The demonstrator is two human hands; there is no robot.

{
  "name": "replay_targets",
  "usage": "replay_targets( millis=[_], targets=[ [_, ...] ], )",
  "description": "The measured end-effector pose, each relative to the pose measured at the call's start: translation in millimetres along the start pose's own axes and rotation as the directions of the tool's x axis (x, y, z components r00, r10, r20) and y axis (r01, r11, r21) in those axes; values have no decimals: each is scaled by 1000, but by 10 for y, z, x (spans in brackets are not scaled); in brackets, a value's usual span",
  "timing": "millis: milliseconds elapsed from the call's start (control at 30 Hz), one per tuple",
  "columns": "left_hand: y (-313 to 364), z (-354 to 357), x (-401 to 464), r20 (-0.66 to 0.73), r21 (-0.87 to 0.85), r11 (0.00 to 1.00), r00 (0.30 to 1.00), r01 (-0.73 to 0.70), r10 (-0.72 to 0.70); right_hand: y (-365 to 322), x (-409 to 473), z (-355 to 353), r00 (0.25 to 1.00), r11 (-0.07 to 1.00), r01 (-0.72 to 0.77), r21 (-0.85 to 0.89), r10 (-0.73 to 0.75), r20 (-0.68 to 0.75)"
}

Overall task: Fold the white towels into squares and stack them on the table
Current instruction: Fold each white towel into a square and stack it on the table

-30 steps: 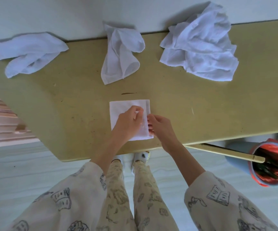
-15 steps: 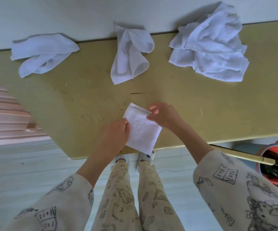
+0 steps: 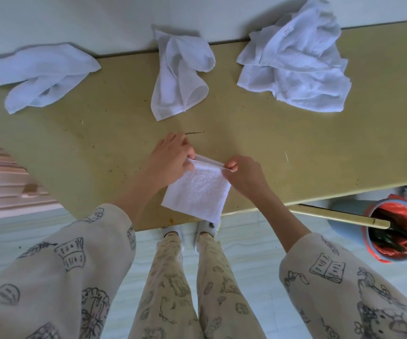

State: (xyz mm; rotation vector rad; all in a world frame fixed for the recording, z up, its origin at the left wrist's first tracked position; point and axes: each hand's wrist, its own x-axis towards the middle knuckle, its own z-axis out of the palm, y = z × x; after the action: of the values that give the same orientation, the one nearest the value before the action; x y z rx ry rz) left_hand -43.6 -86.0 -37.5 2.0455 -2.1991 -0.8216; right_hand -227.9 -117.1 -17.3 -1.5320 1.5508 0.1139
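A small folded white towel [image 3: 197, 194] hangs lifted over the near edge of the yellow table [image 3: 295, 148], its lower corner past the edge. My left hand [image 3: 170, 160] pinches its upper left corner and my right hand [image 3: 244, 174] pinches its upper right corner, stretching the top edge between them. Three unfolded white towels lie along the far side: one crumpled towel at the far left [image 3: 41, 74], one bunched towel in the middle [image 3: 180, 74], and a larger heap at the far right [image 3: 295, 64].
The far edge of the table meets a pale wall. A grey bin with a red liner [image 3: 393, 228] stands on the floor at the right, beside a yellow table leg [image 3: 339, 215]. Pink slats [image 3: 2, 182] sit at the left. My legs stand below the near edge.
The folded towel lay flat a second ago under both hands. It was then picked up and turned, and both hands now hold its top corners, lifted and stretched.
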Motion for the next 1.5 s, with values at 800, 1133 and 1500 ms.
replay_targets(
  millis=[800,1133,1500],
  targets=[
    [-78,147,-102,-254,-52,997,967,-52,37,33,19,119,985,997,-76,-6,74,-153],
    [220,645,-242,-294,229,933,894,-279,339,102,55,153,981,997,-58,52,67,-182],
    [65,705,-265,-137,346,915,954,-207,267,428,-349,750,785,783,328,-528,-537,-309]
  ],
)
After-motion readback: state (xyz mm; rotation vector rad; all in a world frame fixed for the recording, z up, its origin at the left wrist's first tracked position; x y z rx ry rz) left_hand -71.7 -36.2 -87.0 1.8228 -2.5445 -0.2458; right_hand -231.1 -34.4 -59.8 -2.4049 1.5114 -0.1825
